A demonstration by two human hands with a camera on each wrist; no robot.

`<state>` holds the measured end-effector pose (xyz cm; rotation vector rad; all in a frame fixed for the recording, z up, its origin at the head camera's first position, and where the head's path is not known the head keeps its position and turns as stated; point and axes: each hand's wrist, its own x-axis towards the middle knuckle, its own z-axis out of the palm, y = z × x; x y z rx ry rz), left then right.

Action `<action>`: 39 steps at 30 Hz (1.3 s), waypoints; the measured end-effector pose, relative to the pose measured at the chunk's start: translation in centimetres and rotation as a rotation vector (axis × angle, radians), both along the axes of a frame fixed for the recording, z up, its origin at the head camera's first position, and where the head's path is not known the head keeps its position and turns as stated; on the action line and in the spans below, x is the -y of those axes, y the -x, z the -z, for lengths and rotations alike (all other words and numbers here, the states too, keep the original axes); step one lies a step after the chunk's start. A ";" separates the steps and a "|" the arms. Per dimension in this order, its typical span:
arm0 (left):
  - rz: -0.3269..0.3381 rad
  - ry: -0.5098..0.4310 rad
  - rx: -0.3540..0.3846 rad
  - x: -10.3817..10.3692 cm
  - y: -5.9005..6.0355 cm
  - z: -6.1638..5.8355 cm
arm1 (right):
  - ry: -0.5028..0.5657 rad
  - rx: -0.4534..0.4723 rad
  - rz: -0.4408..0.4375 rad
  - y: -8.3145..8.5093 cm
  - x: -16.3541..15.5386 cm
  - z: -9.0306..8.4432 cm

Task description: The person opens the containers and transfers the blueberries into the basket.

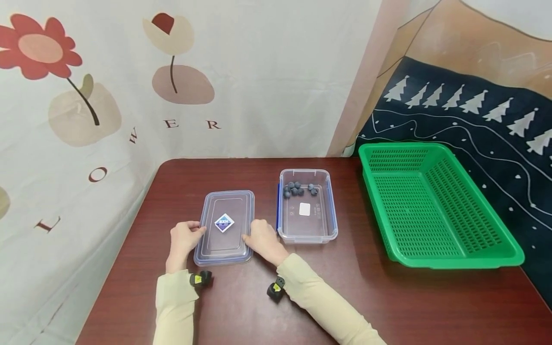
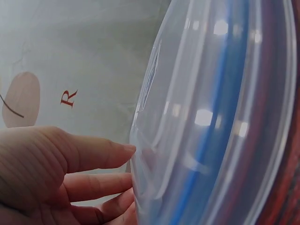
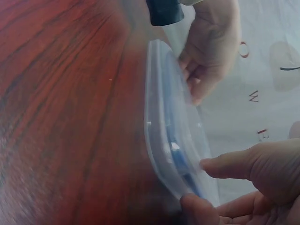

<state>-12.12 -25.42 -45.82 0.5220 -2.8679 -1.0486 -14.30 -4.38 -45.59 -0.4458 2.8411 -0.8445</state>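
The plastic lid (image 1: pixel 224 241) lies flat-looking over the near left part of the table (image 1: pixel 241 306), between the two hands. It is a clear, smooth rectangle with rounded corners and a raised inner ridge, and a diamond-shaped sticker (image 1: pixel 224 223) in blue and white sits on its upper face. The left hand (image 1: pixel 185 239) holds the left edge by thumb and fingertips; the right hand (image 1: pixel 264 238) pinches the opposite edge.

Just beside the right hand stands a clear, straight-walled container (image 1: pixel 308 238), with a blue strip along its left side and small round, dark blue berries (image 1: pixel 294 189) inside. Farther right is a green basket (image 1: pixel 422 211) of slotted plastic with sloping walls. The table has a glossy reddish-brown surface, and a pale printed cloth (image 1: pixel 276 72) hangs behind it.

The left wrist view brings out a bright blue band (image 2: pixel 230 70) running beneath the lid's see-through layers, with glints along the curved rim. The right wrist view alone shows the right thumb on the upper face and a finger at the rim, and makes the table's dark wood grain plain. Whether the lid's underside touches the table, I cannot tell.
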 end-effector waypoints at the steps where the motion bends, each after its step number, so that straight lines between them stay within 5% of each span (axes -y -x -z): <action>1: -0.009 -0.007 -0.009 0.0 0.0 0.1 | 0.003 -0.006 -0.006 0.0 -0.1 -0.2; 4: -0.047 -0.028 -0.086 -0.3 0.2 0.3 | 0.068 -0.007 -0.028 0.2 -0.9 -1.4; 9: -0.096 -0.055 -0.269 -1.9 0.7 -0.5 | 0.329 0.000 -0.080 1.1 -3.1 -4.4; 13: -0.098 -0.093 -0.338 -3.3 1.5 -1.2 | 0.455 -0.079 -0.060 2.9 -5.4 -5.8; 17: -0.080 -0.164 -0.360 -4.8 2.3 -1.3 | 0.485 -0.128 0.026 5.5 -7.5 -6.0; 25: 0.051 -0.295 -0.439 -8.2 3.3 -1.5 | 0.619 0.039 0.155 10.0 -9.6 -5.0; 33: 0.143 -0.518 -0.475 -13.2 3.6 -1.2 | 0.531 0.101 0.202 12.1 -10.1 -3.2; 39: 0.186 -0.585 -0.431 -15.9 3.8 -0.8 | 0.410 0.048 0.267 13.1 -10.5 -1.9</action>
